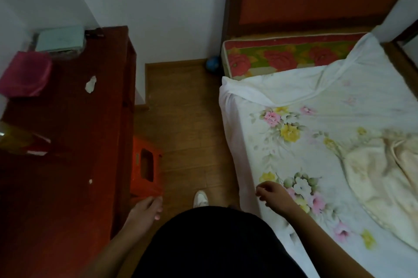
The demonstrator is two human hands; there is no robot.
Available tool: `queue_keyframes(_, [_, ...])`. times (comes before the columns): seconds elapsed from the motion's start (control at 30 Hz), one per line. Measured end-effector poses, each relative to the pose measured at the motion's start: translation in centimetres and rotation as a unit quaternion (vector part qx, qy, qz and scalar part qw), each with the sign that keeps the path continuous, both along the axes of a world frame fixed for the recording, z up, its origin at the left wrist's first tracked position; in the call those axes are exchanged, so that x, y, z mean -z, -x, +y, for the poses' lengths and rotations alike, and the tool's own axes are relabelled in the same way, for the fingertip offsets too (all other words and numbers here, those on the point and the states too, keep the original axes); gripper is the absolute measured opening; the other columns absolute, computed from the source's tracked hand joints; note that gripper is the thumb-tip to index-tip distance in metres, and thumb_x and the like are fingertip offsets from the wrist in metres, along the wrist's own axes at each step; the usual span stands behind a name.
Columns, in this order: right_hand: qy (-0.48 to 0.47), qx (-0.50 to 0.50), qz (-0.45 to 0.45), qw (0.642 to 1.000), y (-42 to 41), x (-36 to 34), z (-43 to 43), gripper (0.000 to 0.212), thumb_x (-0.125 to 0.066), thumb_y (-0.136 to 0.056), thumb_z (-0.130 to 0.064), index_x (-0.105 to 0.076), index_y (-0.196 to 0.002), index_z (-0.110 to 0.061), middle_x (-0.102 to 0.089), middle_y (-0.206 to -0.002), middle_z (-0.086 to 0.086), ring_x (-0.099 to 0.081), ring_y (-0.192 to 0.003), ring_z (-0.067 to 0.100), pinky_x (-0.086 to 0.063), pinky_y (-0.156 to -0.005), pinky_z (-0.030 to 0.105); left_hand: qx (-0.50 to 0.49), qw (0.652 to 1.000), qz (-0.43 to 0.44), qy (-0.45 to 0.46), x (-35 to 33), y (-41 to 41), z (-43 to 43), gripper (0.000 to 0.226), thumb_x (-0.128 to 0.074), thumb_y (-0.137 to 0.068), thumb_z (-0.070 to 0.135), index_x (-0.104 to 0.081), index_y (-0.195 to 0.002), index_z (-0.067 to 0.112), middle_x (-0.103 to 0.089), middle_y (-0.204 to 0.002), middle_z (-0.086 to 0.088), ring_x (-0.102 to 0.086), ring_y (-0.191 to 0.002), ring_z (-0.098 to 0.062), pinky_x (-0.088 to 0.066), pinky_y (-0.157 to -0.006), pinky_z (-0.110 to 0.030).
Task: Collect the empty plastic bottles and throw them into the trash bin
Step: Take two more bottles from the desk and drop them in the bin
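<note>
No plastic bottle and no trash bin can be made out with certainty in this view. My left hand (144, 212) hangs low beside the dark red desk (74, 142), fingers loosely extended and holding nothing. My right hand (274, 196) hovers over the edge of the bed (282, 142), fingers loosely curled and empty. A pink plastic tub (24, 74) stands at the desk's far left. A yellowish, partly see-through item (13, 139) lies at the desk's left edge; I cannot tell what it is.
An orange plastic stool (147, 169) stands on the wooden floor (187, 119) against the desk. A blue ball (213, 64) lies by the mattress corner. A pale box (61, 38) sits at the desk's back. A cream cloth (380, 171) lies crumpled on the floral sheet.
</note>
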State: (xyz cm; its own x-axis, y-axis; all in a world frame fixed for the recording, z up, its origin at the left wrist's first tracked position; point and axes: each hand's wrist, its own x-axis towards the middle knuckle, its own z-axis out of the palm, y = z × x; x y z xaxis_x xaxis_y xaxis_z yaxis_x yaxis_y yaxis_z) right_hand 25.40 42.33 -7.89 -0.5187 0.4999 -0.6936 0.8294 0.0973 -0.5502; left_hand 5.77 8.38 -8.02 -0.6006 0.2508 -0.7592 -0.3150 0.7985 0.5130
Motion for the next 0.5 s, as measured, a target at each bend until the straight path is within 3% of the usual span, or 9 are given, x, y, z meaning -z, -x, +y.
queue_keyframes(0.23, [0.003, 0.023, -0.030, 0.999, 5.0, 0.0, 6.1, 0.007, -0.061, -0.094, -0.018, -0.067, -0.092, -0.016, -0.074, -0.091, 0.008, -0.068, -0.080, 0.020, -0.049, -0.068, 0.029, 0.039, 0.997, 0.061, -0.035, -2.8, 11.6, 7.4, 0.034, -0.047, -0.102, 0.044, -0.071, -0.094, 0.022, -0.075, -0.093, 0.003, -0.072, -0.086, -0.016, -0.053, -0.087, -0.041])
queue_keyframes(0.5, [0.002, -0.076, -0.032, 0.997, 18.6, 0.9, 12.7, 0.009, -0.061, -0.093, -0.018, -0.068, -0.091, -0.015, -0.075, -0.091, 0.011, -0.069, -0.080, 0.024, -0.051, -0.074, 0.037, -0.089, 0.994, 0.057, -0.041, -2.4, 19.1, 10.0, 0.030, -0.047, -0.103, 0.038, -0.071, -0.099, 0.021, -0.073, -0.100, 0.001, -0.071, -0.090, -0.019, -0.050, -0.080, -0.036])
